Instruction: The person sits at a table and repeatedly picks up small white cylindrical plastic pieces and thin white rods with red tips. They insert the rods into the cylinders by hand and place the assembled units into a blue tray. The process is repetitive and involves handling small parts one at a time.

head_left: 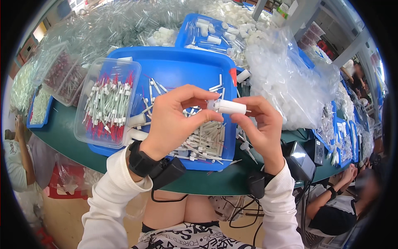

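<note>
Over the front of a blue tray (186,54), I hold a small white plastic cylinder (232,107) level between both hands. My left hand (172,118) pinches its left end between thumb and fingers. The right end is gripped by the fingertips of my right hand (262,126), and a thin white stem pokes out there. Below the hands, many slim white stick-like parts (205,143) lie loose in the tray. A clear plastic box (137,89) overlaps the tray's left side, packed with white sticks that carry red wires (105,128).
Behind stands a smaller blue tray (182,31) with white cylinders. Clear tubes (103,31) heap at the back left, and a bulging clear bag (286,83) lies right. Dark devices (300,159) with cables sit at the green table's (62,141) right front. Another person (331,203) sits at the right.
</note>
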{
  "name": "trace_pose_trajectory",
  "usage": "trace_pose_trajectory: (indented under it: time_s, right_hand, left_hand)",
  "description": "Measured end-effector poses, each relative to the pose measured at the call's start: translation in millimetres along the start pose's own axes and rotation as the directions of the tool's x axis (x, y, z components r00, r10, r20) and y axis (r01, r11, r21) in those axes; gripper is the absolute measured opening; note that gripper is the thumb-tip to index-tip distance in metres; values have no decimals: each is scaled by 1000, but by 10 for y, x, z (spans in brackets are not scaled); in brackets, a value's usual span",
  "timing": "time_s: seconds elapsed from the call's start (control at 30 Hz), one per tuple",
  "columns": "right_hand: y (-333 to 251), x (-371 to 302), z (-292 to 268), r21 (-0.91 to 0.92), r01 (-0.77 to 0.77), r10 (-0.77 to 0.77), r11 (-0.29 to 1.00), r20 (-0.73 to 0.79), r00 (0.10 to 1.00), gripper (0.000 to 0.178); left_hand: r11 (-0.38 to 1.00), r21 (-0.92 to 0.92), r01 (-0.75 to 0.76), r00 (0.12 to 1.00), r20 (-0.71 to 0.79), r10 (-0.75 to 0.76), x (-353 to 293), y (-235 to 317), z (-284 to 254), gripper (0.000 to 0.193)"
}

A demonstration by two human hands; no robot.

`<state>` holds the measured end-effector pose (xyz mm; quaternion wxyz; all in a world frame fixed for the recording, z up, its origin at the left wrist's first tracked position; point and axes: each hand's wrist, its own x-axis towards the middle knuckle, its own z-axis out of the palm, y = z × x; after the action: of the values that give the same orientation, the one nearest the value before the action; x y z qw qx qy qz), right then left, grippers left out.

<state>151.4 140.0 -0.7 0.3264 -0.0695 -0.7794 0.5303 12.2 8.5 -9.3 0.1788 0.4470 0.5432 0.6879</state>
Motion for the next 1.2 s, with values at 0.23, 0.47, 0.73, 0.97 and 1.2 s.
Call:
trace_pose_trajectory:
  time_s: [0.23,0.47,0.73,0.97,1.2]
  right_hand:
    - [38,-31,1,60,-26,22,998,67,997,22]
    - [-66,643,-85,-14,-113,113,993,1,994,23]
    - [749,1618,-398,-883,21,298,468,180,937,21]
    - [97,1026,-235,-448,48,-103,893,-99,990,24]
    - [-7,238,-180,-7,61,-61,998,-17,998,30]
  left_hand:
    - [997,68,-45,995,90,39,-16,10,-10,30]
    - [949,-271,159,976,-100,-193,3,117,-75,29]
    - [933,-328,150,963,-166,-213,63,29,-75,25]
    - [919,-384,89,983,-116,-144,63,5,-124,22]
    - [926,-373,61,992,-79,-97,49,74,-59,17]
